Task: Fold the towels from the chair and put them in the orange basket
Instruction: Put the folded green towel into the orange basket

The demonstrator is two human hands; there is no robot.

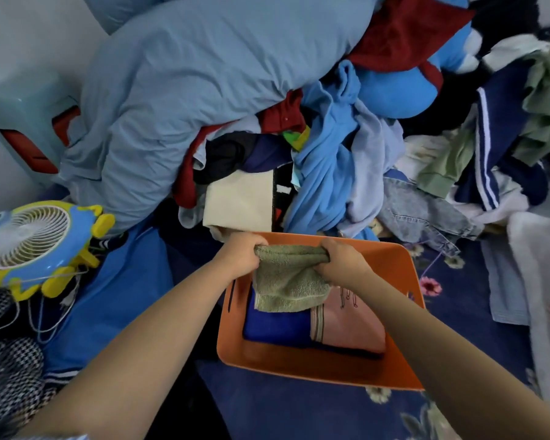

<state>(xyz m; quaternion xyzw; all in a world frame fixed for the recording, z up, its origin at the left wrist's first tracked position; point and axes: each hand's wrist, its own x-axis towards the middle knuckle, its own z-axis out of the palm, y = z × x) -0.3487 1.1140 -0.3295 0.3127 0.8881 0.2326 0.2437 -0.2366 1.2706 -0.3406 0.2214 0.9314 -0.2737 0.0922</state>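
Gripping folded olive towel [286, 277] by top edge: left hand [240, 254] and right hand [340, 260], fingers curled into cloth. Towel hangs over orange basket [299, 366], lower edge on blue towel [275, 325], beside pink towel [353, 325] inside. Clothes pile [324, 147] behind basket.

A home bedroom — heaped clothes [346, 147], pillow [178, 90].

- We count one orange basket [302, 366].
- We count three folded towels: green towel [286, 281], blue towel [275, 325], pink towel [353, 325].
- We count one fan [29, 239].
- We count two hands: left hand [240, 254], right hand [342, 258].
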